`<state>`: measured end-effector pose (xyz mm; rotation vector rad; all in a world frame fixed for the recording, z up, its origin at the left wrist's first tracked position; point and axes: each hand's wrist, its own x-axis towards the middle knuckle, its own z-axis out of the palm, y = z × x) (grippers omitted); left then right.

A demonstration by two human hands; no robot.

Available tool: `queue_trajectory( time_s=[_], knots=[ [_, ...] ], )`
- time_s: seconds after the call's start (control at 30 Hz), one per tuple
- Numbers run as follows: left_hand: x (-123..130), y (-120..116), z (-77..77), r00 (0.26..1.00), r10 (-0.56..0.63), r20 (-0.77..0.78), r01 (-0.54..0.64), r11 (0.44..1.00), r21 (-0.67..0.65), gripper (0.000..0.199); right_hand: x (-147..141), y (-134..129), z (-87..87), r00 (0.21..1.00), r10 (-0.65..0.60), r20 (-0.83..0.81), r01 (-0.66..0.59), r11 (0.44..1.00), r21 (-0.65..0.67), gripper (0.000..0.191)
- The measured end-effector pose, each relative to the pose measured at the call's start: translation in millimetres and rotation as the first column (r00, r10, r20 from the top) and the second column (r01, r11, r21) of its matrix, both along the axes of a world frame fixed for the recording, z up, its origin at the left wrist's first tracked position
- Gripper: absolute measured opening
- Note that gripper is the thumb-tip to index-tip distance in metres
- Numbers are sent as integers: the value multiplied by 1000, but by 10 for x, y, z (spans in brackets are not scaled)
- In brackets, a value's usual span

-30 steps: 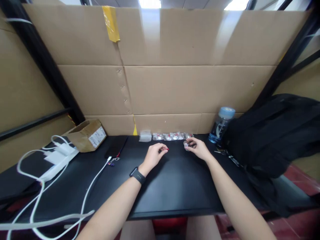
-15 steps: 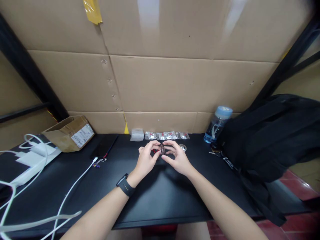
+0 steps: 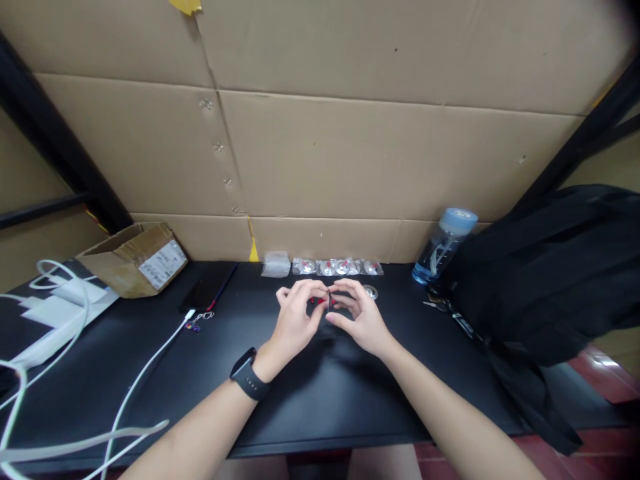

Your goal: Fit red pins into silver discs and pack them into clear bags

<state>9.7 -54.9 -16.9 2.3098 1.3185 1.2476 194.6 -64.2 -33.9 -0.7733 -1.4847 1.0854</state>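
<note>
A thin disc, seen almost edge-on, is held up between the person's two hands, over the middle of the black table. The left hand pinches it between thumb and fingertips from the left; the right hand grips it by thumb and fingertips from the right. A small red piece shows among the fingers; whether it is joined to the disc cannot be told. A dark watch circles the left wrist.

Just beyond the right hand, a round clear-and-silvery piece lies on the table. Farther off, a row of clear packets with red bits runs along the foot of the cardboard wall, a pile of clear bags at its left end.

On the left lie a phone with a white cable near it, an open cardboard box and a white power strip. On the far right, a blue-lidded bottle stands near a black backpack, with keys on the near side of the bottle.
</note>
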Motion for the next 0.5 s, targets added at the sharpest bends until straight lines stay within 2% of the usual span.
queue_trajectory(
  time_s=[0.07, 0.13, 0.17, 0.23, 0.33, 0.5],
  knots=[
    [-4, -17, 28, 1000, 19, -8, -18, 999, 41, 7, 15, 8, 26, 1000, 4, 8, -4, 999, -32, 51],
    [0, -30, 41, 998, 61, -2, -60, 997, 51, 8, 37, 22, 56, 999, 30, 36, -27, 997, -76, 30],
    [6, -36, 40, 996, 84, -1, -84, 995, 46, 10, 48, 30, 69, 998, 50, 47, -45, 994, -100, 28],
    [23, -45, 25, 993, 117, -2, -116, 993, 30, 13, 61, 41, 88, 996, 74, 56, -65, 989, -135, 34],
    [46, -49, -14, 994, 109, 12, -109, 993, 39, 14, 64, 45, 96, 994, 82, 69, -72, 988, -137, 33],
    [49, -48, -21, 996, 45, 74, -48, 998, 39, 15, 86, 47, 82, 987, 27, 159, -23, 999, -31, 29]
  ],
)
